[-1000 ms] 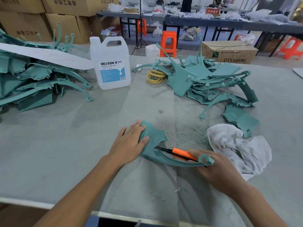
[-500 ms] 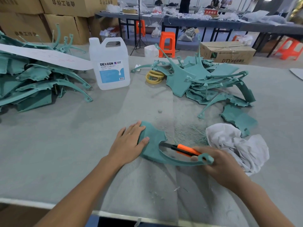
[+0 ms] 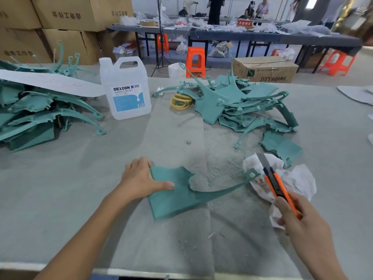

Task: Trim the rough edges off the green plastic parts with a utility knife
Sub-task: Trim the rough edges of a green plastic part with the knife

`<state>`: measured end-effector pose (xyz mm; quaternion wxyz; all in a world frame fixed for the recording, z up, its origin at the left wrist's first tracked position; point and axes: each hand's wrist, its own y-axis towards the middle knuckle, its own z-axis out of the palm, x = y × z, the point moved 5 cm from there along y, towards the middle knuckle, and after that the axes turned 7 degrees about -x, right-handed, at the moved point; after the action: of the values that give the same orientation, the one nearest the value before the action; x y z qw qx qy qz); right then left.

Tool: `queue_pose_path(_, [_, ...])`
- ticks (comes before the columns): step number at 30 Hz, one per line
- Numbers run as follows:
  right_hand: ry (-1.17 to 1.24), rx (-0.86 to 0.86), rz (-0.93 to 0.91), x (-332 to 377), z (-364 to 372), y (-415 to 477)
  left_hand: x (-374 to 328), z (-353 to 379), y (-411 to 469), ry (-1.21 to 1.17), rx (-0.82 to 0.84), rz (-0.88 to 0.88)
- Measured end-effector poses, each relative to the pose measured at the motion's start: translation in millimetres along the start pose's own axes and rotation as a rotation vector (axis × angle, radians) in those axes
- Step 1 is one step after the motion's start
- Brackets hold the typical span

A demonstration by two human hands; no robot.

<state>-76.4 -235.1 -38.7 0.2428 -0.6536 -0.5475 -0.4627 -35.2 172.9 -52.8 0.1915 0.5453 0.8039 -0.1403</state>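
Item: green plastic part (image 3: 173,195), matte teal, one flat panel with a ragged notched far edge and a thin curved arm ending in a small eyelet; laid near centre on the grey felt-like table (image 3: 60,188), arm pointing right. It is gripped at its left edge by the left hand (image 3: 141,178), thumb laid flat on the upper face, fingers curled over the far-left corner. Utility knife (image 3: 276,184), orange-and-black handle with a bare steel blade extended and pointing far, is clasped around the handle by the right hand (image 3: 302,219), near right; the blade is seen just beside the eyelet, contact not determinable. Crumpled white rag (image 3: 298,178) is lying under the knife. Fine pale shavings (image 3: 212,168) are scattered between panel and arm. Far right: tangled heap of similar parts (image 3: 242,106), coiled yellow rings (image 3: 180,101) beside it. Far left: second stack of parts (image 3: 40,112), with a translucent white handled jug (image 3: 126,89) to its right.
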Motion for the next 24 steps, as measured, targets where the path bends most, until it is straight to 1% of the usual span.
queue_pose_path(2, [0.107,-0.025,0.032,3.6,-5.4,-6.0,10.7,-14.1,-4.9,-0.364,-0.106,-0.086])
queue_pose_path(3, [0.147,-0.011,0.043,6.2,-5.2,-8.5,15.2,-22.4,-8.2,-0.500,-0.180,-0.102])
queue_pose_path(5, [0.164,0.051,0.021,13.0,0.8,-13.3,20.9,-40.5,-18.3,-0.661,-0.340,-0.077])
queue_pose_path(7, [0.109,0.117,-0.042,22.2,11.8,-19.2,20.7,-53.5,-34.4,-0.787,-0.474,-0.029])
queue_pose_path(9, [0.048,0.189,-0.106,30.3,29.6,-24.0,14.9,-57.5,-53.4,-0.828,-0.535,0.029])
queue_pose_path(11, [-0.043,0.304,-0.161,37.8,55.6,-28.8,5.2,-51.0,-69.5,-0.797,-0.523,0.102])
queue_pose_path(13, [-0.154,0.396,-0.225,46.9,81.9,-31.2,-3.5,-36.7,-78.4,-0.784,-0.447,0.142])
queue_pose_path(16, [-0.261,0.444,-0.271,59.7,113.0,-28.8,-12.5,-18.7,-82.7,-0.819,-0.277,0.141])
queue_pose_path(18, [-0.304,0.471,-0.293,66.2,127.8,-27.8,-17.2,-12.5,-83.4,-0.913,-0.193,0.128])
queue_pose_path(20, [-0.383,0.496,-0.347,69.8,137.6,-28.6,-19.5,-6.9,-86.3,-1.030,-0.156,0.052])
queue_pose_path(22, [-0.449,0.512,-0.379,70.1,141.0,-28.9,-19.7,0.4,-91.5,-1.164,-0.154,-0.089])
queue_pose_path(24, [-0.461,0.517,-0.401,68.9,142.3,-28.6,-20.2,6.4,-96.1,-1.309,-0.157,-0.227])
